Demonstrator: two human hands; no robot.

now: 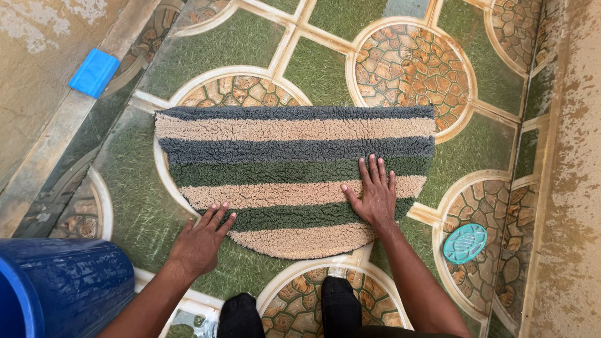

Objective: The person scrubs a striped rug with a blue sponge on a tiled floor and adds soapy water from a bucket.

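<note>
Patterned tile floor (263, 44), striped mat (294, 169) under flat, open left hand (201, 241), right hand (375, 194).

Patterned tile floor (250, 44), stained walls (576, 156)

A patterned tile floor (325, 69) carries a striped half-round mat (288, 175), with a teal drain cover (464, 243) to the mat's right and a blue bucket (59, 285) at its lower left.

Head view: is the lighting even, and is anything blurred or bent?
Head view: soft even daylight, no hard shadows; striped mat and both hands, left hand and right hand, sharp; wet sheen on the tiled floor; wall edges bow slightly at the frame sides.
</note>
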